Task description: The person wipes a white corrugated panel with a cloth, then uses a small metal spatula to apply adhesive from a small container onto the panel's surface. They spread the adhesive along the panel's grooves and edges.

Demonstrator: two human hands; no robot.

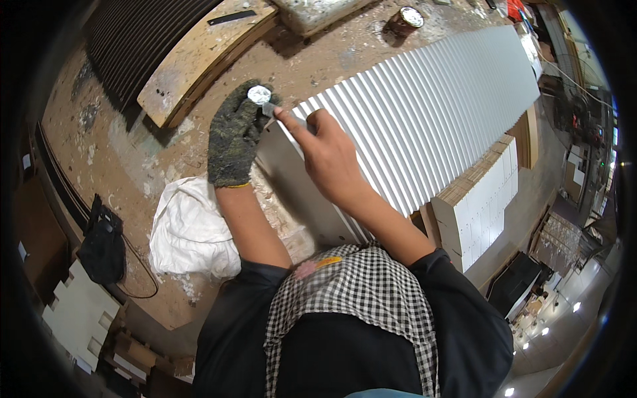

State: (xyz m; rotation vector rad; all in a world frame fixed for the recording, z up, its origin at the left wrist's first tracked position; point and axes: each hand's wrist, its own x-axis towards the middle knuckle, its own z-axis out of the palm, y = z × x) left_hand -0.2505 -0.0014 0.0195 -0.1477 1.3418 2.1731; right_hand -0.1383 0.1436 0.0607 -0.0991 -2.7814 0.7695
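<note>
Our gloved left hand (233, 136) grips a small round container (259, 95); our right hand (332, 156) pinches a flat blade (269, 110); the ridged panel (424, 106) lies along the worktable's (318, 63) right edge.

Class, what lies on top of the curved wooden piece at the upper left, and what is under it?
A thin black strip lies on the curved wooden piece. Whatever is directly beneath is covered and cannot be seen.
</note>
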